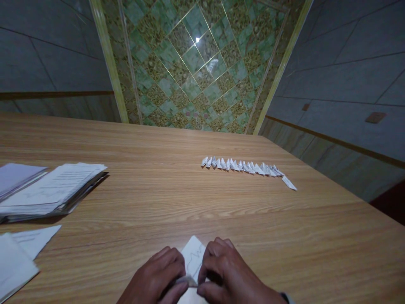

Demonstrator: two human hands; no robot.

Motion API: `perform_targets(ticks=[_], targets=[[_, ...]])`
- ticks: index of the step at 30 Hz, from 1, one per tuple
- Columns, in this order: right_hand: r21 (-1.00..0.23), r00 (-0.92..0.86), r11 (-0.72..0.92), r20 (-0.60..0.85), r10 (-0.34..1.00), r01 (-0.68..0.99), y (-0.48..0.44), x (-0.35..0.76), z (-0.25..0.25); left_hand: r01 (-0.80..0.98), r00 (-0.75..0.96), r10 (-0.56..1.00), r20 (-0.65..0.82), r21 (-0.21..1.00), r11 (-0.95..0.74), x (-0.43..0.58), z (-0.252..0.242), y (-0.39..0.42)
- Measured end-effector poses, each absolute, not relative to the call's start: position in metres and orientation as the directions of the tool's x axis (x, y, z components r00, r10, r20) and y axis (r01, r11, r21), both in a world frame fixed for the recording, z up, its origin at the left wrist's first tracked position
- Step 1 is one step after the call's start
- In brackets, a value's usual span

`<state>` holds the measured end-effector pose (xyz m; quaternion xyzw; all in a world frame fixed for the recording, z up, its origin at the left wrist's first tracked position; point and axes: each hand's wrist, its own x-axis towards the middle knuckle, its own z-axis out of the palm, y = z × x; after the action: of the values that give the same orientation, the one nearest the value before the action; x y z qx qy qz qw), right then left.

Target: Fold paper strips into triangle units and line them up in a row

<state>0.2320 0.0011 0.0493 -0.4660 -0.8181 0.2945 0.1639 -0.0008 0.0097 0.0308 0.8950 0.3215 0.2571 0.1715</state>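
Note:
A small folded sheet of paper (193, 257) with a jagged drawn line on it lies at the table's near edge, its pointed end facing away from me. My left hand (158, 274) grips its left side, thumb and fingers pinched together. On the right side, my right hand (226, 270) pinches the same paper with fingers curled. A crease or folded edge shows between the two thumbs. Part of the paper is hidden beneath the fingers, and its lower end runs out of the frame.
A row of small folded paper pieces (243, 166) stretches across the far right of the wooden table (142, 190), with one piece (289, 183) angled off its end. A stack of printed papers (63, 181) sits at left, and loose sheets (15, 266) lie nearer me.

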Motion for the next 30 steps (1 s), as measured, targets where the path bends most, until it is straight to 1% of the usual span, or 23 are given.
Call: perform_targets(ticks=[5, 11, 15, 21, 30], targets=[[-0.621, -0.489, 0.374, -0.018, 0.872, 0.689, 0.001, 0.229, 0.052, 0.572, 0.6, 0.741, 0.301, 0.486, -0.661, 0.001, 0.028, 0.011], [-0.574, -0.476, 0.386, -0.007, 0.879, 0.722, -0.002, 0.224, 0.06, 0.575, 0.568, 0.762, 0.309, 0.514, -0.637, 0.004, 0.024, 0.01], [-0.567, -0.46, 0.378, -0.001, 0.888, 0.732, -0.002, 0.222, 0.06, 0.612, 0.523, 0.781, 0.34, 0.488, -0.623, 0.002, 0.018, 0.01], [-0.558, -0.436, 0.368, 0.012, 0.9, 0.744, -0.002, 0.221, 0.051, 0.621, 0.494, 0.804, 0.331, 0.513, -0.593, 0.0, 0.018, 0.008], [-0.55, -0.4, 0.322, -0.023, 0.916, 0.771, -0.002, 0.216, 0.051, 0.68, 0.492, 0.823, 0.283, 0.466, -0.566, 0.001, 0.027, 0.01]])
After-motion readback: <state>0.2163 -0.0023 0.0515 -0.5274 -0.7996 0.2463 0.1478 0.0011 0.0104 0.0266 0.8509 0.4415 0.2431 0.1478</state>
